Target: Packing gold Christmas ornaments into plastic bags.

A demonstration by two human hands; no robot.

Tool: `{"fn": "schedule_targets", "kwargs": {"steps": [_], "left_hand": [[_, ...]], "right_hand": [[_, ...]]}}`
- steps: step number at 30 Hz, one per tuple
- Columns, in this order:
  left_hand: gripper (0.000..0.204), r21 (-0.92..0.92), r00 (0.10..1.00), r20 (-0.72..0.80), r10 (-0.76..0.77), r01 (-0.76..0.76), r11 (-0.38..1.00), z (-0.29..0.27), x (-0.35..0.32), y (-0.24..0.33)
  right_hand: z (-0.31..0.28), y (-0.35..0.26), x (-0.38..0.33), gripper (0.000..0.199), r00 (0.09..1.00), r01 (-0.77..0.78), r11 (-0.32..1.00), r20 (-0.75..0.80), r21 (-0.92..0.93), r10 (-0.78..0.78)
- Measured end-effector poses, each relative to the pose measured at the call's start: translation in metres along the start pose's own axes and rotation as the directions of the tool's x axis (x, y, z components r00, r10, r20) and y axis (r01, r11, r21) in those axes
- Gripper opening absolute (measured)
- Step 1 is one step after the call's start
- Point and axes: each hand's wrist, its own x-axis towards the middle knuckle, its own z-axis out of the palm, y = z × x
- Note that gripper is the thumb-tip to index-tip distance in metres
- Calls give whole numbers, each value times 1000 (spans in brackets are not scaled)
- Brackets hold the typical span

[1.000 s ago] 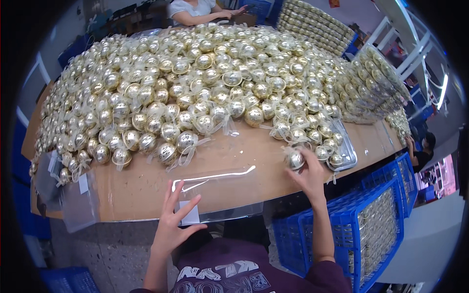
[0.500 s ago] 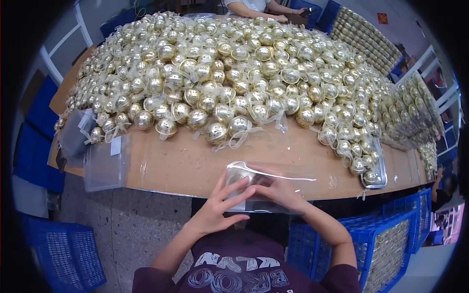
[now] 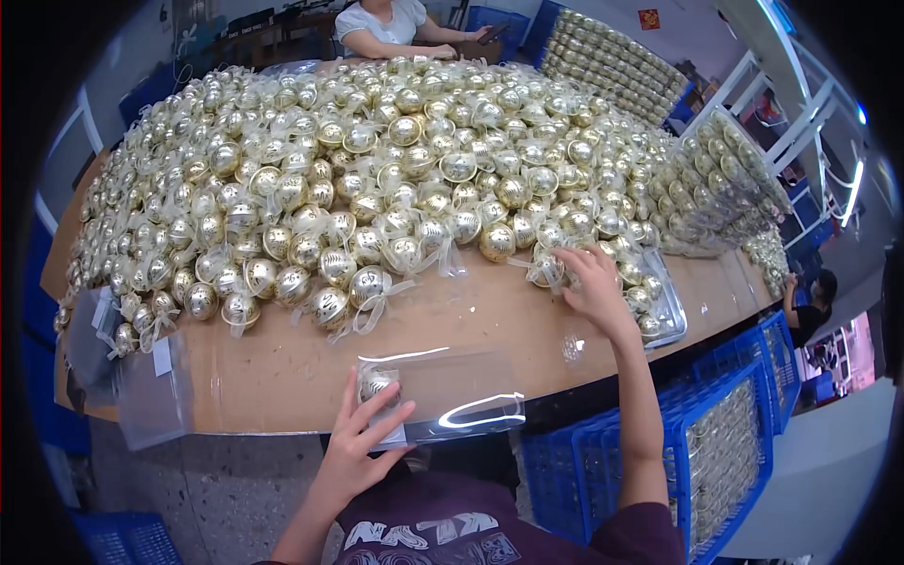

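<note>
My left hand point(image 3: 358, 438) grips the left end of a clear plastic box point(image 3: 476, 391) at the table's near edge. Its fingers are spread over the top, with the thumb at the lower side. Inside that end sits one silvery-gold ball ornament point(image 3: 378, 384), partly covered by my fingers; the right part of the box holds nothing I can see. Farther right, my right hand point(image 3: 595, 292) reaches to the front of the pile, fingers and thumb curled around a gold ball ornament point(image 3: 544, 270) with a sheer ribbon. That ornament still rests against the pile.
A large heap of beribboned gold ball ornaments point(image 3: 311, 188) covers most of the table point(image 3: 273, 377). A metal tray point(image 3: 673, 315) stands right, flat clear plastic boxes point(image 3: 155, 400) left, blue crates point(image 3: 603, 452) below right. Opposite, a person point(image 3: 381, 28) holds a dark device.
My right hand has left the clear box and moved right and forward to the pile. My left hand stays on the box. The whole view has shifted and turned.
</note>
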Motion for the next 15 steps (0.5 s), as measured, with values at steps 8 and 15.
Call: {"fn": "schedule_targets", "kwargs": {"steps": [8, 15], "left_hand": [[62, 0, 999, -35, -4, 4, 1000, 2, 0, 2], [64, -25, 999, -49, -8, 7, 1000, 3, -1, 2]], "right_hand": [[11, -7, 15, 69, 976, 27, 998, 216, 52, -37], [-13, -53, -56, 83, 916, -360, -686, 378, 633, -132]]}}
